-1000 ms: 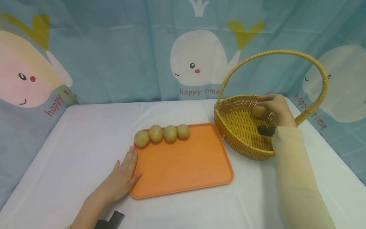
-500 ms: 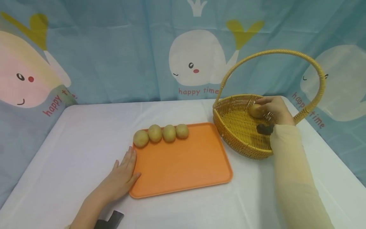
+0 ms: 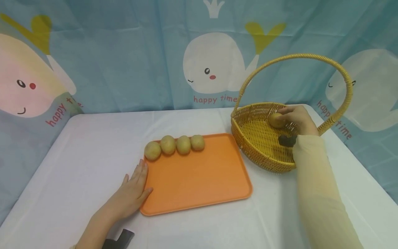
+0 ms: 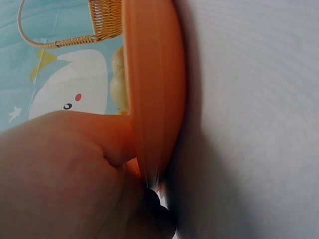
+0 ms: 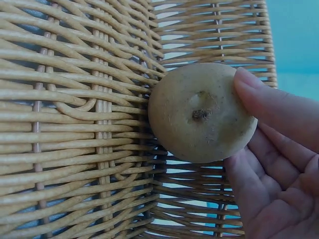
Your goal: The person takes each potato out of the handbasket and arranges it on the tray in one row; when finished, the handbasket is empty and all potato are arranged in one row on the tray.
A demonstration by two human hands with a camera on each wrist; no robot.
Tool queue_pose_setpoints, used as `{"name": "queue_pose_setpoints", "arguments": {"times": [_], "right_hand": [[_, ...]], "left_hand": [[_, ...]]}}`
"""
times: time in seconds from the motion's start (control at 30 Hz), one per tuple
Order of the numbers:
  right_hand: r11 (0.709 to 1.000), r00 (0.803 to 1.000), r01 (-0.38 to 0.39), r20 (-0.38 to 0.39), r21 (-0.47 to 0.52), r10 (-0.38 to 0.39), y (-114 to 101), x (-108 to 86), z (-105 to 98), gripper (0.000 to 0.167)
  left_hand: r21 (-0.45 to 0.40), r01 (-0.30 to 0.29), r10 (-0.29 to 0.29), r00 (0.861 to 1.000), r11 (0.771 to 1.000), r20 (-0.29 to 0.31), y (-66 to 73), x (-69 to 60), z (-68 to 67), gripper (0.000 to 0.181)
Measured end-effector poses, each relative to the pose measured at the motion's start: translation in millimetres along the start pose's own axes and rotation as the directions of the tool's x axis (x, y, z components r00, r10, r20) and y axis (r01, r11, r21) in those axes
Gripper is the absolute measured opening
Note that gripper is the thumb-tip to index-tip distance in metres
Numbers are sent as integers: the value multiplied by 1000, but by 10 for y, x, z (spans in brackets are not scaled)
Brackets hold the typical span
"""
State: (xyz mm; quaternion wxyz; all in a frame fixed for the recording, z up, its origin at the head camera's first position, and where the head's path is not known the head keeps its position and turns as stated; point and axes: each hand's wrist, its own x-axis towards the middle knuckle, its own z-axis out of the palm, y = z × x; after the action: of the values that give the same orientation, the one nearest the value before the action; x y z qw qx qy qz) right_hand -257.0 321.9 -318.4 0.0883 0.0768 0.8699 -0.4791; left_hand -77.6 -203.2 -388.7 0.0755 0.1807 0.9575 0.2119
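In the head view my right hand (image 3: 298,119) reaches into the yellow wicker basket (image 3: 264,159) at the right. It pinches a brownish-green kiwi (image 5: 199,114) between thumb and fingers near the basket's back wall. The right wrist view shows the fruit's dry end facing the camera, close to the weave. On the left edge of the orange tray (image 3: 199,180) lies my left hand (image 3: 132,193), fingers straight along the rim and thumb over it. Several kiwis (image 3: 168,145) sit in a row at the tray's back left.
The basket's tall arched handle (image 3: 298,56) rises above my right hand. A white cloth (image 3: 93,152) covers the table. Behind it hangs a blue curtain (image 3: 124,62) with printed whales.
Along the basket's back side, my right hand has shifted slightly left with the kiwi. My left hand stays on the tray edge, and the row of kiwis has not moved.
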Motion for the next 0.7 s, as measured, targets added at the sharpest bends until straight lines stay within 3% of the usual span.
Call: {"name": "queue_pose_setpoints", "arguments": {"times": [0.23,0.53,0.7], "right_hand": [[998,998,-62,24,-11,63,9,14,-1,54],[996,995,-83,53,26,82,11,-3,20,57],[993,987,-88,125,-73,97,4,-33,71,61]], "left_hand": [[4,-3,3,1000,1000,-2,2,1,4,72],[-12,8,-8,1000,1000,12,-8,12,6,73],[3,-3,3,1000,1000,0,-11,3,5,72]]}}
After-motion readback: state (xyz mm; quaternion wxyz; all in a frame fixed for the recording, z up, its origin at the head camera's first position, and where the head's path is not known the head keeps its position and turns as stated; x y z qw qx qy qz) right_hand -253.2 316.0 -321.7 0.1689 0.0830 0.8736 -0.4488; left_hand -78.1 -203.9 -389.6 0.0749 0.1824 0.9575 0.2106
